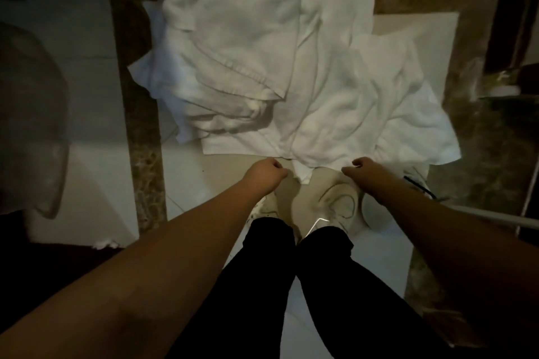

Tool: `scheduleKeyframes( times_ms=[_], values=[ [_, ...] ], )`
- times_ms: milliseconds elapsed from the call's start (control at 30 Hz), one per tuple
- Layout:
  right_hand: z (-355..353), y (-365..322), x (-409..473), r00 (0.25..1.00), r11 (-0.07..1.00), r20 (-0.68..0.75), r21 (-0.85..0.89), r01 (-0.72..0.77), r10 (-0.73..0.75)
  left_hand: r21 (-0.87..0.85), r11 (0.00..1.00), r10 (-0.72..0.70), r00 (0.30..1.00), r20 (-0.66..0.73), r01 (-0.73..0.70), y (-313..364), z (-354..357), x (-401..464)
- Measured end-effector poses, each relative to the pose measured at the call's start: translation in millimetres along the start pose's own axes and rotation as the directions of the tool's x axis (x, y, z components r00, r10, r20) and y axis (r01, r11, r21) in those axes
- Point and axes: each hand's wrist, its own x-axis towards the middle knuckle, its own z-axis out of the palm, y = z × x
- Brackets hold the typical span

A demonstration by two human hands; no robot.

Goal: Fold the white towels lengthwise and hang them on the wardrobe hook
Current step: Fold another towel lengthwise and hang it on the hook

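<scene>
Several white towels (335, 102) lie in a crumpled heap on the floor in front of my feet. One folded towel (233, 26) on top of the heap at the back left carries a red mark. My left hand (267, 173) is a closed fist just short of the heap's near edge. My right hand (361, 169) hangs curled shut at the same edge, further right. A small towel corner (303, 176) pokes out between the two hands. I see no cloth inside either fist. No wardrobe hook is in view.
My white shoes (335, 207) and black trouser legs (291, 285) stand on pale tiles right behind the heap. Dark marbled floor strips (140, 131) run along both sides. A grey bulky shape (32, 114) sits at the left and dark furniture (516, 23) at the right.
</scene>
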Motion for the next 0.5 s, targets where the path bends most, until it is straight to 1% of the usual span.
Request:
scheduleKeyframes(
  times_ms=[67, 133, 200, 267, 333, 400, 500],
  values=[
    [15.0, 11.6, 27.8, 0.999, 0.986, -0.001, 0.157, -0.053, 0.054, -0.202, 0.976, -0.083, 0.997, 0.004, 0.082, -8.2, 15.8, 28.5],
    [26.4, 24.8, 47.9, 0.994, 0.949, -0.003, 0.299, -0.101, 0.106, -0.38, 0.915, -0.141, 0.99, 0.014, 0.136, -11.4, 29.3, 51.5],
    [34.9, 36.4, 62.7, 0.987, 0.895, -0.02, 0.426, -0.134, 0.157, -0.513, 0.846, -0.153, 0.988, 0.025, 0.144, -10.4, 40.5, 71.7],
    [40.8, 41.7, 72.5, 0.98, 0.843, -0.031, 0.516, -0.152, 0.196, -0.623, 0.768, -0.167, 0.986, 0.027, 0.148, -8.9, 47.8, 89.5],
    [44.4, 42.8, 79.3, 0.977, 0.8, -0.027, 0.578, -0.159, 0.214, -0.69, 0.707, -0.199, 0.98, 0.015, 0.154, -7.9, 49.9, 103.0],
    [46.5, 42.9, 83.0, 0.972, 0.777, -0.026, 0.607, -0.169, 0.232, -0.704, 0.691, -0.235, 0.972, -0.006, 0.163, -9.6, 49.5, 112.8],
    [48.3, 46.4, 81.7, 0.968, 0.818, -0.084, 0.554, -0.153, 0.237, -0.681, 0.71, -0.24, 0.971, 0.007, 0.181, -13.3, 47.2, 115.2]
  ],
)
